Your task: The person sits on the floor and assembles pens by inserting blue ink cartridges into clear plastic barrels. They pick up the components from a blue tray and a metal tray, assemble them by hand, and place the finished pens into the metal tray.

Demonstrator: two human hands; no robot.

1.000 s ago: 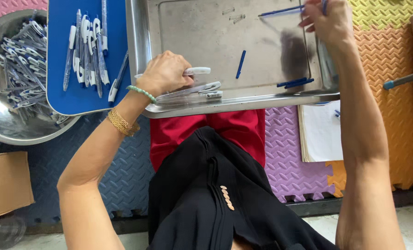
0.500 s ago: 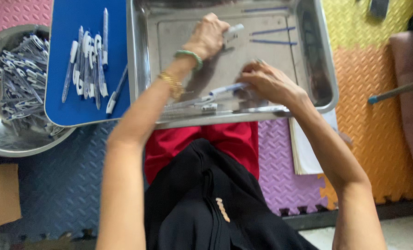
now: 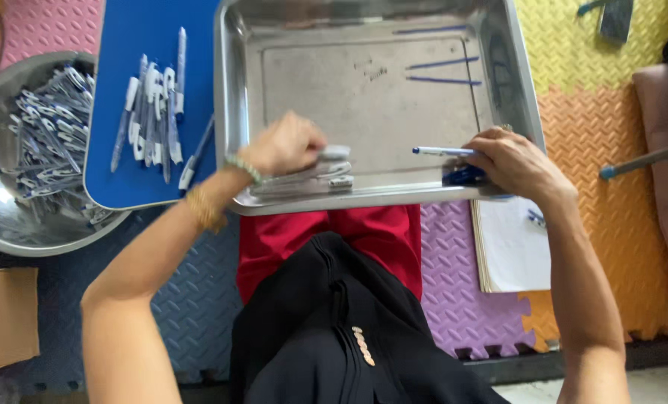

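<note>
Steel tray (image 3: 364, 34) with blue refills (image 3: 444, 63); left hand (image 3: 285, 144) closed around pen barrels (image 3: 326, 173), right hand (image 3: 517, 161) pinching a refill (image 3: 442, 151).

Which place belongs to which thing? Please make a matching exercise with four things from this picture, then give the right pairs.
Things:
1. right hand
2. left hand
3. round metal bowl
4. blue tray

Places or states:
a. holds a row of assembled pens
b. holds a blue pen refill over the metal tray
c. rests on clear pen barrels at the tray's near edge
d. full of loose pen parts, far left

Pairs: 1-b, 2-c, 3-d, 4-a
</note>
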